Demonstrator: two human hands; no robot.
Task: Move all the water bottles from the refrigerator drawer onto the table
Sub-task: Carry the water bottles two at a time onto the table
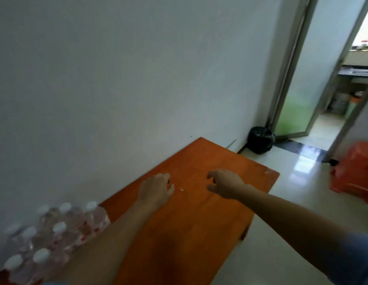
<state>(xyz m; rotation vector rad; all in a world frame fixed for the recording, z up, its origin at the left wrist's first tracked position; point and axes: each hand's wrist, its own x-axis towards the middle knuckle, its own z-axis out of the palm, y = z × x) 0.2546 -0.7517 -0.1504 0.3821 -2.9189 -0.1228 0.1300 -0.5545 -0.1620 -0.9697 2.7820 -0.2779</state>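
Several clear water bottles [61,229] with white caps and red labels stand grouped at the near left end of the orange-brown wooden table [209,212], against the wall. My left hand [157,189] hovers over the table's middle, fingers curled loosely and holding nothing. My right hand [225,183] hangs just to its right, fingers spread and empty. Both hands are well to the right of the bottles. No refrigerator drawer is in view.
A white wall runs along the table's left side. A black bag [260,140] sits on the floor in the corner by a glass door [298,83]. A red plastic stool [356,167] stands on the glossy tiled floor at the right.
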